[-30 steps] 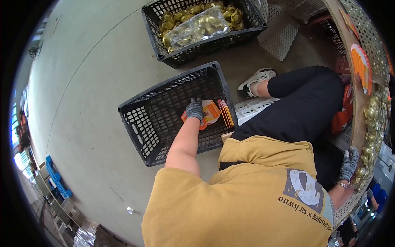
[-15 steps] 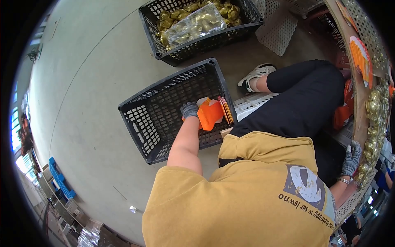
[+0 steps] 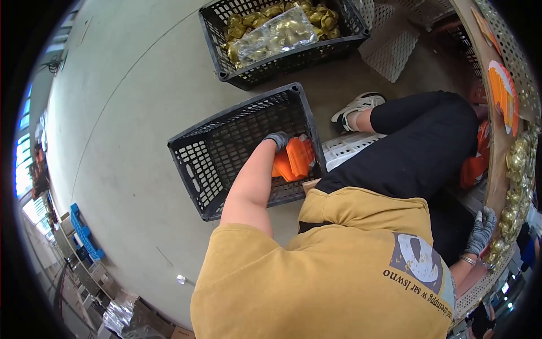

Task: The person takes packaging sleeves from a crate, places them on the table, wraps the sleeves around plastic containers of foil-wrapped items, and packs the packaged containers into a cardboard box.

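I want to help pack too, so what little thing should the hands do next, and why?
Maybe the left hand should nudge the orange pieces neatly together in the nearer black crate, since it is close beside them and they lie overlapping at uneven angles.

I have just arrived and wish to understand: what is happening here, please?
A person's gloved left hand is inside a black crate, at the orange pieces; its grip is hidden. The gloved right hand is by the bench edge, beside gold-coloured items. A second crate, farther off, holds similar items.
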### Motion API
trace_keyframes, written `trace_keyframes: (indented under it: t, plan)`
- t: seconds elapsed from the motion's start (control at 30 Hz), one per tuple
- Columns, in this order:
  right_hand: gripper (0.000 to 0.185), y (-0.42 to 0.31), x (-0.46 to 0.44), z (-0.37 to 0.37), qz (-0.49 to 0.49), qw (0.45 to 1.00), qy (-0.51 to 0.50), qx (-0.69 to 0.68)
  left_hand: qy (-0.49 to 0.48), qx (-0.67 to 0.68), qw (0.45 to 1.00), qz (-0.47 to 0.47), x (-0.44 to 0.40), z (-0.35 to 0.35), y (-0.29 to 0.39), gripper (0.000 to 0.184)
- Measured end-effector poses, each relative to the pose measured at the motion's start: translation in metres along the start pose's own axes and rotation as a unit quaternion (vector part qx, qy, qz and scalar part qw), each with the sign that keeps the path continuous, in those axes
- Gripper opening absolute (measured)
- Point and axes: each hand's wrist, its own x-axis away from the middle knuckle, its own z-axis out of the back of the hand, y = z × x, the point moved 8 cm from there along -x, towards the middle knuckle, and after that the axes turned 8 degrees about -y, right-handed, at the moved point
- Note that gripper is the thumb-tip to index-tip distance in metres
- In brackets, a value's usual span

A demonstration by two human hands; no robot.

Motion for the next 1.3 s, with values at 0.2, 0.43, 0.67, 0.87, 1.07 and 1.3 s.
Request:
trace_keyframes:
  t: [0.2,0.43,0.67,0.87,1.07,1.3]
  plan:
    - [0.024,0.001,-0.002,0.003,0.014,1.000,0.021,-0.010,-0.050,0.405,0.913,0.027,0.087,0.004,0.084,0.037]
    - [0.024,0.000,-0.002,0.002,0.001,0.999,0.016,-0.028,-0.051,0.215,0.974,0.058,0.072,0.009,0.064,0.049]
    - [0.024,-0.008,-0.001,0.003,0.017,0.999,0.024,0.039,0.111,-0.086,0.981,0.133,0.058,0.003,-0.002,0.071]
    - [0.022,0.009,-0.005,0.005,0.002,1.000,0.015,0.010,0.211,-0.039,0.966,0.145,0.074,-0.012,0.001,0.084]
    - [0.023,0.007,-0.004,0.005,-0.015,1.000,0.021,0.013,0.274,-0.038,0.942,0.190,0.082,-0.030,0.012,0.093]
    - [0.027,0.013,-0.007,0.006,-0.005,1.000,0.009,0.015,0.258,0.017,0.951,0.167,0.097,-0.016,0.011,0.095]
